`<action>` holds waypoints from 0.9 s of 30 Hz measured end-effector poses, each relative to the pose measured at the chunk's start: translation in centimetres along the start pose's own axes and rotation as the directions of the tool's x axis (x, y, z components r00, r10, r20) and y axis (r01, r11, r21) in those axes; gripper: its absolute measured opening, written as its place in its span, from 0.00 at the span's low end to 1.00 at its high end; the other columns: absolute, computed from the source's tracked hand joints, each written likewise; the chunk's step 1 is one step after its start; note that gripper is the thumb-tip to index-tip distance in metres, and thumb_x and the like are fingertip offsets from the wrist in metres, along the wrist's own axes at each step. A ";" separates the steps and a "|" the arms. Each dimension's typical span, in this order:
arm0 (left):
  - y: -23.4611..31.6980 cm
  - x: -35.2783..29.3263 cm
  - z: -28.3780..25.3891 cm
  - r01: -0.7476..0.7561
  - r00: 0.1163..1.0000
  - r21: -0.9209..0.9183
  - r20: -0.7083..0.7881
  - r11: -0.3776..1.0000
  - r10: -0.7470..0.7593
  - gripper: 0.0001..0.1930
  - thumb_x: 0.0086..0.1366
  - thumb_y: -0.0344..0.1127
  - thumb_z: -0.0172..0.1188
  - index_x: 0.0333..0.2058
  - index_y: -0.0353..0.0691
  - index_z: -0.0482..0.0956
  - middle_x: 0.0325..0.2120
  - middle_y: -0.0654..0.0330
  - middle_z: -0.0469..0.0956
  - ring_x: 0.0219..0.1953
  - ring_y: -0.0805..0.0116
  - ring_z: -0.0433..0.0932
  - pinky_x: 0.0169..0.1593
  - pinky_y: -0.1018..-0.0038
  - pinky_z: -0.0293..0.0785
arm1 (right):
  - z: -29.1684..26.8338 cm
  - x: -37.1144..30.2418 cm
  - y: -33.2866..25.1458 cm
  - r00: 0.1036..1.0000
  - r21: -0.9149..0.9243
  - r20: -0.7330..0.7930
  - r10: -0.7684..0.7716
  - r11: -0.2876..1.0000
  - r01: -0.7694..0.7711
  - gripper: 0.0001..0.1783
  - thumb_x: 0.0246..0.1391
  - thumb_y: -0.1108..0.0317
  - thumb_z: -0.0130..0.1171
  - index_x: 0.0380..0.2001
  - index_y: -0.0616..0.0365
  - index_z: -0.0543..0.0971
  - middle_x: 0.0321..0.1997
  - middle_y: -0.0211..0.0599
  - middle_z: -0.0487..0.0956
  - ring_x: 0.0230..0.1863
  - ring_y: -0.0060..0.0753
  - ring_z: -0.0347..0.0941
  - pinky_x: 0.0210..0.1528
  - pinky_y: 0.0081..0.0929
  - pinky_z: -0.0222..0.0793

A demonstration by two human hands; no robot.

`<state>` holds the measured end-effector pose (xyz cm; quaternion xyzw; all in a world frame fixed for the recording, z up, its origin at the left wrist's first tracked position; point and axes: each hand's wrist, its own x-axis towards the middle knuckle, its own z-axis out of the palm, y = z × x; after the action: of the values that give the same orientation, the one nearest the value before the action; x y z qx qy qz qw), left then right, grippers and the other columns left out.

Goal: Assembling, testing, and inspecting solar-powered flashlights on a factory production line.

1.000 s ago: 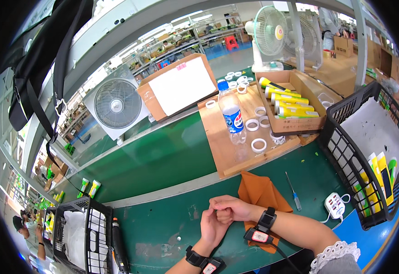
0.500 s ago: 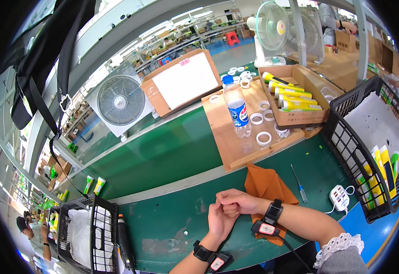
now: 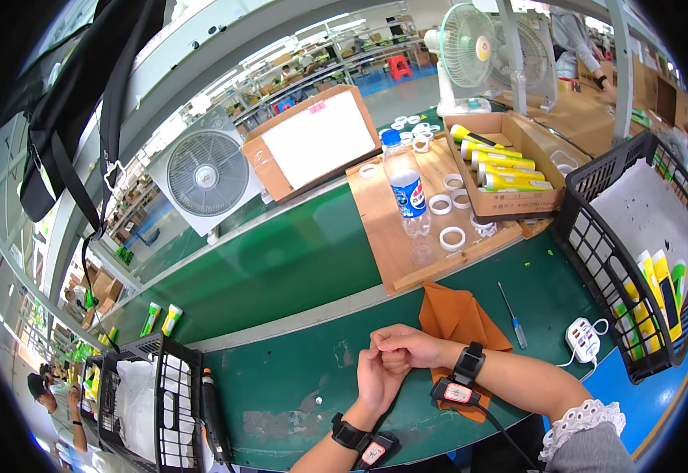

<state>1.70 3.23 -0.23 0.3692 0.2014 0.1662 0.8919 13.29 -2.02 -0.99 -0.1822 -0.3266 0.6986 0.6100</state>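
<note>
My left hand (image 3: 377, 382) and my right hand (image 3: 404, 347) are pressed together over the green tabletop (image 3: 297, 386), the right one curled into a fist against the left palm and fingers. Neither hand shows anything held. Both wrists wear black bands with small sensor tags. An orange cloth (image 3: 456, 319) lies under and behind my right wrist. A small screwdriver (image 3: 511, 315) rests just right of the cloth.
A wooden board (image 3: 395, 236) holds a water bottle (image 3: 407, 193), white tape rings and a cardboard box of yellow tubes (image 3: 505, 169). Black wire baskets stand at right (image 3: 596, 244) and lower left (image 3: 151, 394). Two fans and a white power strip (image 3: 584, 340) are nearby.
The view has shifted slightly. My hands stay clasped together in about the same spot by the orange cloth.
</note>
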 end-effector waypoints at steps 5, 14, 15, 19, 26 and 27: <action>0.0 -0.2 0.3 0.002 1.000 -0.013 -0.012 1.000 -0.002 0.13 0.57 0.46 0.39 0.21 0.44 0.55 0.17 0.67 0.54 0.22 0.73 0.55 0.37 0.75 0.59 | -0.1 0.0 0.2 1.000 -0.032 -0.014 0.007 0.999 -0.007 0.12 0.56 0.62 0.47 0.22 0.52 0.62 0.13 0.17 0.51 0.14 0.12 0.45 0.16 0.17 0.39; 0.1 -0.3 -0.1 0.010 1.000 -0.015 -0.005 1.000 -0.011 0.14 0.56 0.46 0.39 0.19 0.45 0.52 0.16 0.68 0.53 0.21 0.74 0.53 0.34 0.75 0.58 | 0.2 0.1 0.3 0.999 -0.048 -0.041 0.022 0.999 -0.024 0.13 0.56 0.63 0.47 0.21 0.50 0.59 0.13 0.16 0.51 0.13 0.12 0.45 0.15 0.17 0.38; 0.2 -0.4 0.1 0.009 1.000 -0.010 -0.006 1.000 -0.009 0.14 0.56 0.45 0.39 0.19 0.45 0.53 0.16 0.68 0.53 0.21 0.74 0.53 0.34 0.75 0.58 | 0.2 0.1 0.2 1.000 -0.044 -0.028 0.013 0.999 -0.014 0.12 0.57 0.62 0.47 0.23 0.53 0.62 0.13 0.17 0.51 0.14 0.12 0.45 0.16 0.16 0.38; 0.0 0.0 -0.4 0.005 1.000 -0.005 0.027 1.000 -0.005 0.13 0.56 0.45 0.39 0.20 0.45 0.54 0.16 0.68 0.53 0.21 0.74 0.54 0.34 0.75 0.58 | 0.2 0.1 0.2 1.000 -0.039 -0.025 0.007 0.999 -0.008 0.12 0.56 0.62 0.47 0.23 0.53 0.62 0.13 0.17 0.51 0.14 0.12 0.45 0.16 0.16 0.39; 0.0 -0.1 0.1 0.005 1.000 -0.012 -0.011 1.000 -0.005 0.12 0.56 0.45 0.39 0.21 0.44 0.55 0.16 0.69 0.54 0.21 0.74 0.55 0.34 0.75 0.59 | 0.0 0.0 0.2 0.999 -0.032 -0.035 0.010 0.999 -0.011 0.13 0.56 0.63 0.47 0.21 0.50 0.59 0.13 0.17 0.51 0.13 0.13 0.46 0.16 0.17 0.40; 0.0 -0.2 0.1 0.004 1.000 -0.016 -0.012 1.000 -0.004 0.12 0.56 0.45 0.39 0.21 0.44 0.55 0.16 0.69 0.54 0.21 0.74 0.55 0.34 0.75 0.58 | 0.0 0.1 0.2 1.000 -0.028 -0.028 0.015 0.999 -0.016 0.13 0.56 0.63 0.47 0.21 0.50 0.59 0.13 0.17 0.51 0.13 0.13 0.46 0.16 0.17 0.40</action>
<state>1.61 3.11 -0.09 0.3609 0.2060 0.1683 0.8939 13.07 -1.97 -1.11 -0.2029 -0.3265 0.6961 0.6064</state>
